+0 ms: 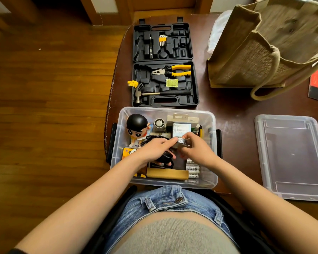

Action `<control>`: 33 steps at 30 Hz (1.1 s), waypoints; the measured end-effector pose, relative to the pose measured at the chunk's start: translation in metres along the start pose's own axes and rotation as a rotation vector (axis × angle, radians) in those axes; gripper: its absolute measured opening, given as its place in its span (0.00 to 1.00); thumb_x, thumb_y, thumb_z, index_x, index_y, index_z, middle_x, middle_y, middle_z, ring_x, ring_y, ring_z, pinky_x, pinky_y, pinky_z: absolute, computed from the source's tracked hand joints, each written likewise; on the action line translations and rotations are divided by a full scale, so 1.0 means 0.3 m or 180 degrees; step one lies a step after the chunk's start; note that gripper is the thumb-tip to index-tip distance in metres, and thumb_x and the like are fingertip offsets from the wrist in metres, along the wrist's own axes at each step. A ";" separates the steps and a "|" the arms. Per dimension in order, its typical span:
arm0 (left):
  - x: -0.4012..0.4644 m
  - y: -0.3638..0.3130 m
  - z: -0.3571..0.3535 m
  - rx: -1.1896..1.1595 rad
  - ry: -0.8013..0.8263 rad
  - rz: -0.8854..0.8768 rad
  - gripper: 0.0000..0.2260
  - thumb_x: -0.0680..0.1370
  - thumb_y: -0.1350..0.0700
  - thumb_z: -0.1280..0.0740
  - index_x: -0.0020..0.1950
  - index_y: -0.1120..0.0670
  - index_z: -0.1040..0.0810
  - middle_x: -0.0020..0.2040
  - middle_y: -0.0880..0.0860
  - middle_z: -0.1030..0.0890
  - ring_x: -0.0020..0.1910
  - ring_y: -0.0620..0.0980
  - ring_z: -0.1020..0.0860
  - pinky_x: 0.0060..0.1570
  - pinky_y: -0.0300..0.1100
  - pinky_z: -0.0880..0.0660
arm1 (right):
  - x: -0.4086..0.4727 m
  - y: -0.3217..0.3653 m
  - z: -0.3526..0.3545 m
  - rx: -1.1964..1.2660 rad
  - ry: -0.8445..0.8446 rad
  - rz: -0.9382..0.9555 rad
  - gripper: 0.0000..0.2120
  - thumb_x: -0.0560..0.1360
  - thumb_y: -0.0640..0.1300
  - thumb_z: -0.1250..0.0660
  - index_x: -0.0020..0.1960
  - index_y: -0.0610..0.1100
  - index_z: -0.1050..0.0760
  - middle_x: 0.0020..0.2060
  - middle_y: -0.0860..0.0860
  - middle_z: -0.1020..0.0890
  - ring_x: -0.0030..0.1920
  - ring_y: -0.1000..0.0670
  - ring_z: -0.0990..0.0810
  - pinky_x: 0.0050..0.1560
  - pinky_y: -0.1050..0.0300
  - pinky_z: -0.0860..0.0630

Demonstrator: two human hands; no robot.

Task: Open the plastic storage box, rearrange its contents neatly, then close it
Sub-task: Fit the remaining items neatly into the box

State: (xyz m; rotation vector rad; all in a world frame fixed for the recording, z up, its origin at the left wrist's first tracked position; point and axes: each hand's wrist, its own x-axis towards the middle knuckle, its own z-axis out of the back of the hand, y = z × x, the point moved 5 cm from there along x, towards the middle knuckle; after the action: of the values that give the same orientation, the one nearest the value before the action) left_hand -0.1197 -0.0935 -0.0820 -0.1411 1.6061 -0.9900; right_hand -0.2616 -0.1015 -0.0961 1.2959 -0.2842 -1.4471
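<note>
Small foil-wrapped silvery object (181, 140) pinched by right hand (195, 148) at twelve o'clock over clear plastic storage box (212, 143); left hand (154, 150), forefinger extended, touches it and clutches a black cord (165, 157).

Clear storage box (212, 125), open on the surface (233, 107); lid (292, 158) lay apart; both hands, left hand (154, 149) and right hand (196, 147), pinched a small wrapped item (181, 140) over it.

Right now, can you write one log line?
box: open | lid: off, right | both hands: holding small shiny item over box

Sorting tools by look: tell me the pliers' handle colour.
Yellow with black, on the pliers in the head view.
</note>
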 end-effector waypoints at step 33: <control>0.168 0.032 -0.098 0.1906 0.0246 0.0257 0.15 0.80 0.60 0.40 0.64 0.48 0.23 0.59 0.55 0.21 0.55 0.55 0.22 0.55 0.48 0.25 | 0.036 -0.182 -0.103 0.0902 0.0562 -0.2047 0.12 0.80 0.42 0.40 0.56 0.33 0.26 0.42 0.44 0.16 0.31 0.53 0.20 0.37 0.60 0.22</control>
State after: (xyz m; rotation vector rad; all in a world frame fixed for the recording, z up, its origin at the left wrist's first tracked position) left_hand -0.1565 -0.1016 -0.1277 0.3718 1.3077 -1.3797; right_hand -0.2642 -0.0768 -0.1546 1.8435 0.0627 -1.8510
